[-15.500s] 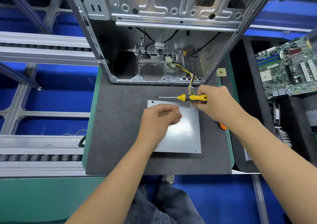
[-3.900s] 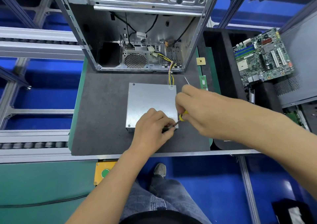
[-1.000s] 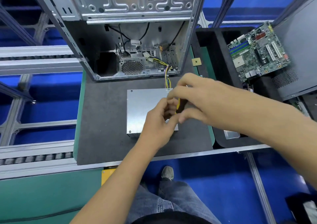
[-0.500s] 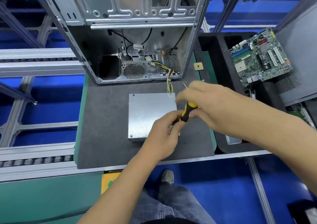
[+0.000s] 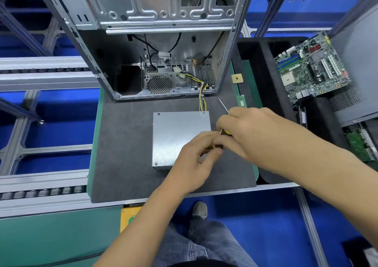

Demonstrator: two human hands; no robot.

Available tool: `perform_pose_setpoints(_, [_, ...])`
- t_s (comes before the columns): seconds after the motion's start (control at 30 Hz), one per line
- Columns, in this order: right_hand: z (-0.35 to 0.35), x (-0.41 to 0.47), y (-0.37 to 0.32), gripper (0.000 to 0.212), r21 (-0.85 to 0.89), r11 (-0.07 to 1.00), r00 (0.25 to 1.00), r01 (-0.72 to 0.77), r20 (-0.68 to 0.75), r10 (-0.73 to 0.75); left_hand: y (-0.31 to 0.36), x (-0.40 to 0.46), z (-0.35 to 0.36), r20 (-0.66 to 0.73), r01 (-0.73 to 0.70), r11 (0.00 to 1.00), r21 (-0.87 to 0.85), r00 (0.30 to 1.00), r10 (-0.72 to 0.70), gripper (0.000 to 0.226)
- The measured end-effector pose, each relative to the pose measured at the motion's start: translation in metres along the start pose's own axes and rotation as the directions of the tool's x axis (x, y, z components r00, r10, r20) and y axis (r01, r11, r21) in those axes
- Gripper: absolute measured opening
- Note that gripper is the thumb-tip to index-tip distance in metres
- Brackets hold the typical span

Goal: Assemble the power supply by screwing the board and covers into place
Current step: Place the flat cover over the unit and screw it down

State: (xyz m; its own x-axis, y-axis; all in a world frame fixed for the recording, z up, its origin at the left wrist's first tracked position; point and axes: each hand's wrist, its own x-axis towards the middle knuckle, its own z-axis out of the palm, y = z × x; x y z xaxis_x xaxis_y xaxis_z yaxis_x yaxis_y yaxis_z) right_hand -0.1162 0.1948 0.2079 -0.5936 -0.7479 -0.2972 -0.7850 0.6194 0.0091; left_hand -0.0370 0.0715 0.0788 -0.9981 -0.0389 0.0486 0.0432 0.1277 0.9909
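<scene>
Both hands have drawn closer together over the near right corner of the power supply [image 5: 176,135] since half a second back, and the screwdriver [image 5: 224,132] handle has slid deeper into the right hand [image 5: 251,133]. That hand is curled around the yellow-and-black handle, and the thin shaft pokes out beyond its knuckles, pointing away toward the open computer case [image 5: 163,51]. So the tip is nowhere near a screw; it looks like the person is turning the tool around. The left hand [image 5: 196,160] sits just below the right, fingers pinched at the butt of the handle, though whether it also holds a screw I cannot tell. Under both hands the grey box lies flat on the dark mat [image 5: 122,144], its coloured wires [image 5: 202,101] trailing up into the case, probably kept flat so the cover takes a screw squarely.
</scene>
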Motion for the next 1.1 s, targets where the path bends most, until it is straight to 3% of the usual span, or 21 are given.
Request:
perform_pose_setpoints(0.13, [0.001,0.002,-0.005,0.043,-0.181,0.976,0.992,-0.119,-0.067,0.108,-0.001,0.003,0.004,-0.115,0.1,0.983,-0.155,0.986,-0.119,0.036])
perform_pose_setpoints(0.23, [0.002,-0.002,0.002,0.031,0.054,0.998,0.999,0.011,-0.051,-0.008,-0.002,0.003,0.002,-0.067,0.121,0.985,-0.122,0.989,-0.13,0.017])
perform_pose_setpoints(0.3, [-0.001,-0.001,0.005,0.027,0.205,0.973,0.995,0.104,-0.018,-0.103,-0.001,0.003,-0.003,-0.039,0.111,0.991,-0.073,0.993,-0.115,0.017])
perform_pose_setpoints(0.43, [0.004,0.008,0.011,0.028,0.137,0.987,0.995,0.089,-0.057,-0.082,-0.001,0.002,-0.008,0.012,0.119,0.991,-0.054,0.993,-0.118,0.021])
perform_pose_setpoints(0.5, [0.007,0.011,0.014,0.025,0.193,0.972,0.989,0.132,-0.087,-0.118,-0.001,0.002,-0.007,-0.008,0.125,0.99,-0.062,0.992,-0.125,0.018])
perform_pose_setpoints(0.6, [0.016,0.016,0.021,0.019,0.445,0.879,0.979,0.172,-0.177,-0.102,-0.002,0.006,-0.006,-0.067,0.129,0.984,-0.126,0.988,-0.138,0.027])
perform_pose_setpoints(0.77, [0.046,0.024,0.028,0.018,0.757,0.65,0.978,0.069,-0.18,0.106,-0.001,0.017,-0.012,-0.061,0.148,0.97,-0.193,0.985,-0.162,0.059])
perform_pose_setpoints(0.83, [0.051,0.031,0.038,0.02,0.83,0.554,0.94,0.06,-0.234,0.249,-0.007,0.025,-0.02,-0.166,0.109,0.987,-0.114,0.978,-0.127,0.051])
perform_pose_setpoints(0.93, [0.053,0.049,0.061,0.021,0.9,0.429,0.812,0.073,-0.303,0.498,-0.025,0.049,-0.035,-0.362,0.041,0.951,0.306,0.929,0.077,0.019])
perform_pose_setpoints(1.0, [0.057,0.061,0.068,0.019,0.922,0.378,0.753,0.088,-0.31,0.58,-0.034,0.067,-0.036,-0.354,0.053,0.86,0.507,0.923,0.151,0.014])
perform_pose_setpoints(1.1, [0.068,0.074,0.068,0.018,0.926,0.369,0.718,0.085,-0.313,0.622,-0.042,0.084,-0.033,-0.261,0.024,0.798,0.603,0.95,0.169,0.012])
